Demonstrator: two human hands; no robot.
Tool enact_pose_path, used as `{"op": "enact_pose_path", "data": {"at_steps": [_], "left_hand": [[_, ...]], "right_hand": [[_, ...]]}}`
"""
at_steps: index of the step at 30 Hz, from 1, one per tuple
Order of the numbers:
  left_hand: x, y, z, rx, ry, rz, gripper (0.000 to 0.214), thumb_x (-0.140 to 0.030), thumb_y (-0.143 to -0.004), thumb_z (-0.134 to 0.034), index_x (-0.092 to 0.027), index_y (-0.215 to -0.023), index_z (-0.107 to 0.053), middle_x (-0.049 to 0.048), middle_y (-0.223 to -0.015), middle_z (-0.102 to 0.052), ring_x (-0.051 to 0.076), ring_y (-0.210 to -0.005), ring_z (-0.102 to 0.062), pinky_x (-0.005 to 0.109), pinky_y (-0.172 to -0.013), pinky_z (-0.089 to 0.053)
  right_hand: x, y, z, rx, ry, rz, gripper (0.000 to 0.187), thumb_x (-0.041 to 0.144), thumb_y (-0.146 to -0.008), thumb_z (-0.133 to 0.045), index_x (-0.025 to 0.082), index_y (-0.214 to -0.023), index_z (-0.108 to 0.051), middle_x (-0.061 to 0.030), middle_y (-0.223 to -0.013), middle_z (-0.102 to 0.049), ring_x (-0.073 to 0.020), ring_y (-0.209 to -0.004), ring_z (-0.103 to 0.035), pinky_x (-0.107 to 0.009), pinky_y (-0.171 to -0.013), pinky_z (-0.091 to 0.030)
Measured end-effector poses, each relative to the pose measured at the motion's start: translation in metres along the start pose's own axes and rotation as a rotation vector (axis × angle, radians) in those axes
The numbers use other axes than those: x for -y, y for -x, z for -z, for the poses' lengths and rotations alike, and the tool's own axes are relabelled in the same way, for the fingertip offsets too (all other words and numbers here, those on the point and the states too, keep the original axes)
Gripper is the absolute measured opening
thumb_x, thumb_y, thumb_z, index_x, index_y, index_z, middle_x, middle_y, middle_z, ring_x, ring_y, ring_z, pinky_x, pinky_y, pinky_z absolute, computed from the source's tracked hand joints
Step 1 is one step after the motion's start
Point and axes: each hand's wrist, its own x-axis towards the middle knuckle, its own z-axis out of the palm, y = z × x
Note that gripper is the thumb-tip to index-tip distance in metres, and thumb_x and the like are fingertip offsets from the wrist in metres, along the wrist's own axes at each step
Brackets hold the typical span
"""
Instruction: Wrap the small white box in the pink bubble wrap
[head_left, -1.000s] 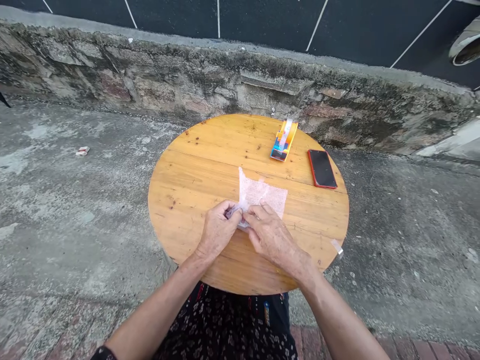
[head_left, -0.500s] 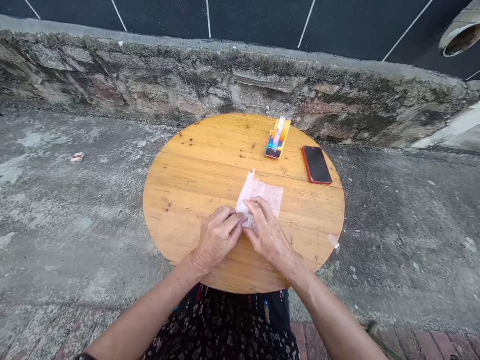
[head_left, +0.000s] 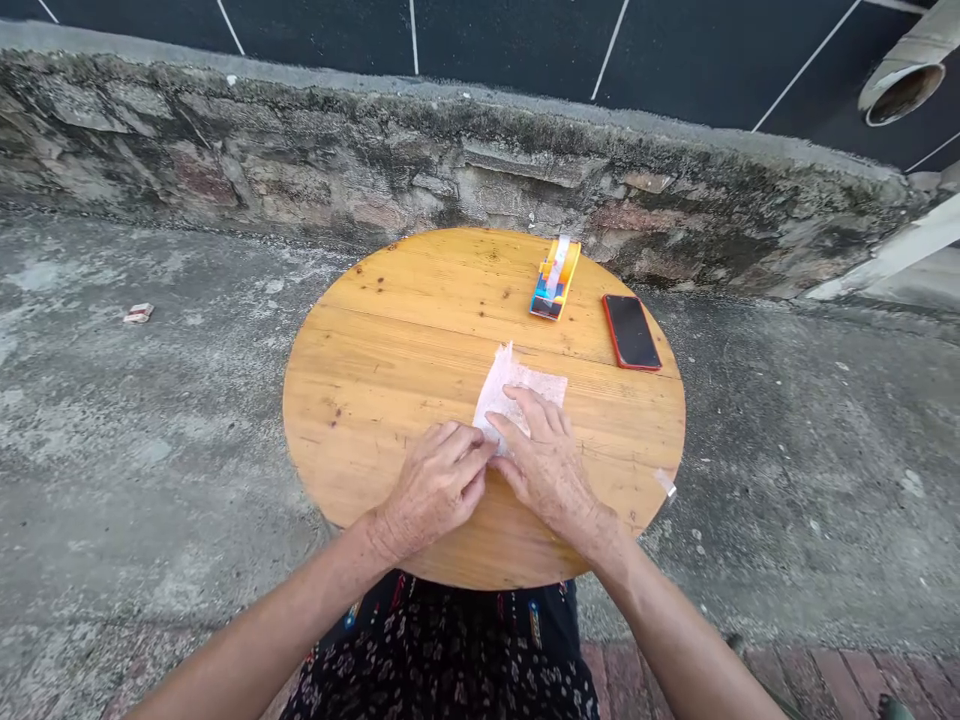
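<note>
While my right hand (head_left: 547, 465) lies flat, fingers spread, on the thin sheet (head_left: 525, 385) at mid-table (head_left: 360, 380) and my left hand (head_left: 435, 490) curls its fingers at the near-left corner, perhaps pinching, I would press evenly along the fold.

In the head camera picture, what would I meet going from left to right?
A scrap on the ground → left hand → right hand → red phone → pipe. The sheet and tape dispenser overlap the right hand, so omitted.
</note>
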Motion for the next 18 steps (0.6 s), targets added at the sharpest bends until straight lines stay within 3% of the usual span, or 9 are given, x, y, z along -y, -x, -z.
{"op": "enact_pose_path", "data": {"at_steps": [5, 9, 13, 18], "left_hand": [[-0.001, 0.007, 0.009, -0.006, 0.089, -0.01, 0.033, -0.015, -0.078, -0.056, -0.013, -0.111, -0.062, 0.0114, -0.106, -0.066, 0.025, -0.095, -0.056, 0.042, -0.08, -0.048], [0.009, 0.01, 0.012, -0.072, 0.255, -0.003, 0.033, -0.012, -0.08, -0.054, -0.016, -0.112, -0.061, 0.0088, -0.107, -0.067, 0.023, -0.097, -0.058, 0.042, -0.085, -0.049], [0.019, 0.012, 0.003, -0.168, 0.35, 0.072, 0.029, -0.006, -0.084, -0.048, -0.018, -0.107, -0.063, 0.0093, -0.106, -0.066, 0.02, -0.096, -0.059, 0.039, -0.083, -0.051], [0.024, 0.015, -0.007, -0.182, 0.363, 0.065, 0.028, -0.008, -0.084, -0.052, -0.018, -0.107, -0.064, 0.0104, -0.107, -0.066, 0.02, -0.098, -0.06, 0.039, -0.084, -0.052]], "right_hand": [[0.002, 0.002, 0.001, 0.007, 0.109, 0.051, 0.017, 0.021, -0.086, -0.061, 0.018, -0.102, -0.065, -0.0121, -0.142, -0.046, -0.0298, -0.14, -0.028, -0.052, -0.111, -0.029], [0.002, 0.004, -0.002, -0.017, 0.14, 0.073, 0.015, 0.025, -0.089, -0.058, 0.02, -0.101, -0.067, -0.0102, -0.136, -0.053, -0.029, -0.139, -0.031, -0.052, -0.11, -0.03], [0.003, 0.004, -0.003, -0.012, 0.147, 0.085, 0.013, 0.026, -0.089, -0.059, 0.021, -0.098, -0.067, -0.0097, -0.135, -0.055, -0.0294, -0.138, -0.032, -0.052, -0.109, -0.031], [0.003, 0.003, -0.001, -0.006, 0.14, 0.091, 0.013, 0.025, -0.088, -0.06, 0.02, -0.097, -0.068, -0.0105, -0.134, -0.055, -0.0291, -0.138, -0.033, -0.051, -0.108, -0.033]]}}
